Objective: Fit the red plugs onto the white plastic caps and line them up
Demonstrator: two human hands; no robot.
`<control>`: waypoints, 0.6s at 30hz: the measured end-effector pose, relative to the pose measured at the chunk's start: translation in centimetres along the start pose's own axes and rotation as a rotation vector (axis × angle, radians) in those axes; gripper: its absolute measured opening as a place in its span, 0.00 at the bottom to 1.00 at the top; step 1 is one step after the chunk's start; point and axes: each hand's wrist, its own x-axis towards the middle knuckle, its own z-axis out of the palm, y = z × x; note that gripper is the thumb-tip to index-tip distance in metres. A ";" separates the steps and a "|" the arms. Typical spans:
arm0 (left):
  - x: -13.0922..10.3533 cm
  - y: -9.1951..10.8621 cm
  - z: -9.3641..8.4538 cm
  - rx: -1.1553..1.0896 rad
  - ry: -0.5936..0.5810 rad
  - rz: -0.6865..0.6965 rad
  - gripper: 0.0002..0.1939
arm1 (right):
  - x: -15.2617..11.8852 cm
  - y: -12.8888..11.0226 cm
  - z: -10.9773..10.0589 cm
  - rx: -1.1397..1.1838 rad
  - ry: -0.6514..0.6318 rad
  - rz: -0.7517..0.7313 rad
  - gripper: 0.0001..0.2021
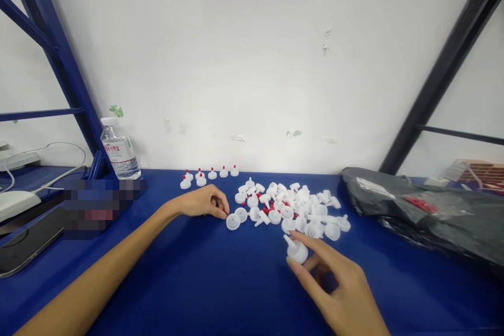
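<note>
Right hand (342, 284) pinches a white spouted cap (298, 252) above the blue bench (189, 278); left hand (202, 202) curls beside two loose caps (233, 221), fingertip contact unclear. Beyond lie piled caps (302, 203) and, leftward, seven red-tipped caps (212, 174) near the wall (252, 73).

single view from the head, facing forward and down; tabletop (212, 283) close, wall (244, 63) beyond

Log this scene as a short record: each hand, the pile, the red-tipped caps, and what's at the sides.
left hand: beside two round white caps; contact unclear
right hand: thumb and finger around a white nozzle cap
pile: white caps, small red pieces among them
red-tipped caps: seven, near the wall
left side: clear bottle
right side: dark plastic bag
</note>
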 end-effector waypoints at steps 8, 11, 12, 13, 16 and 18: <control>0.0 2.2 0.2 -0.177 0.314 0.030 0.17 | 0.0 0.3 0.3 0.072 -0.016 0.104 0.17; -0.1 4.3 1.4 -0.212 0.426 0.084 0.18 | 0.1 0.3 0.3 0.108 -0.031 0.161 0.15; -0.1 5.1 2.1 -0.225 0.434 0.106 0.18 | 0.1 0.3 0.3 0.105 -0.036 0.174 0.15; -0.2 5.8 2.8 -0.241 0.429 0.129 0.18 | 0.1 0.3 0.3 0.097 -0.033 0.187 0.15; -0.3 7.6 5.2 -0.307 0.365 0.163 0.17 | 0.1 0.1 0.4 0.080 0.003 0.217 0.15; -0.4 8.3 6.6 -0.343 0.312 0.155 0.16 | 0.1 0.0 0.4 0.083 0.021 0.221 0.15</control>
